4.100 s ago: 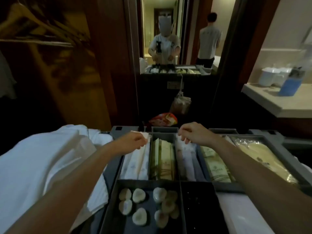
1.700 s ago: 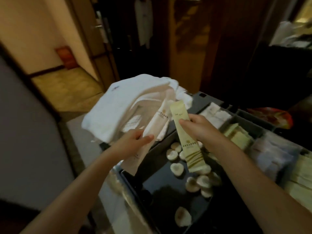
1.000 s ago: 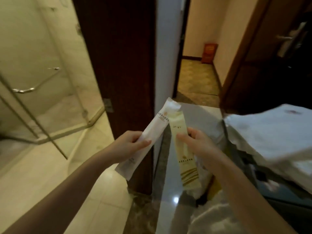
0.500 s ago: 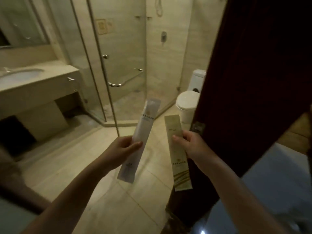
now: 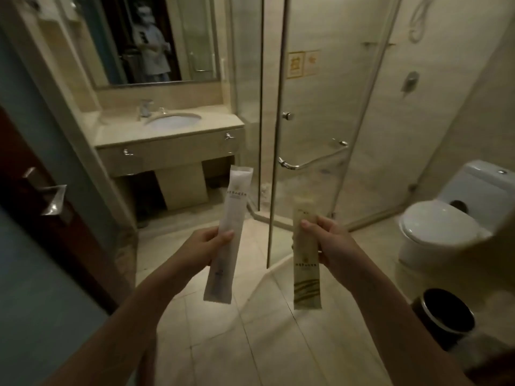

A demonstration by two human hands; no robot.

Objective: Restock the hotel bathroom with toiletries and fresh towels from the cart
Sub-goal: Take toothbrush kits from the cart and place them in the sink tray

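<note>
The left hand (image 5: 202, 247) gripped a long white packet (image 5: 233, 207) near its middle, thumb laid across the front and fingers curled behind. The packet stood almost upright, its long axis leaning slightly so that the top end tipped to the right and away and the bottom end hung below the hand. A small emblem and a line of print sat on its upper half, too small to read.

The right hand (image 5: 333, 242) pinched a cream packet (image 5: 306, 264) of like shape, thumb on the front above the middle and fingers curled round the right edge. This one stood upright, long axis vertical. It bore a small emblem with a line of unreadable print below the hand, and green wavy stripes near the bottom end.

Both packets were held in the air over the tiled floor (image 5: 250, 346), apart from each other, at the ends of forearms stretched forward from the lower corners of the view.

Beyond them stood a stone worktop (image 5: 122, 136) with a sunken basin (image 5: 173, 121) and a tap (image 5: 145, 108), under a wall mirror (image 5: 189, 37). To the right came a glass shower door (image 5: 309, 112) with a chrome handle (image 5: 312, 160), two small square signs (image 5: 303, 64) behind the glass whose characters could not be read, then a white toilet (image 5: 443, 221) with its lid down and a dark round bin (image 5: 443, 316).
</note>
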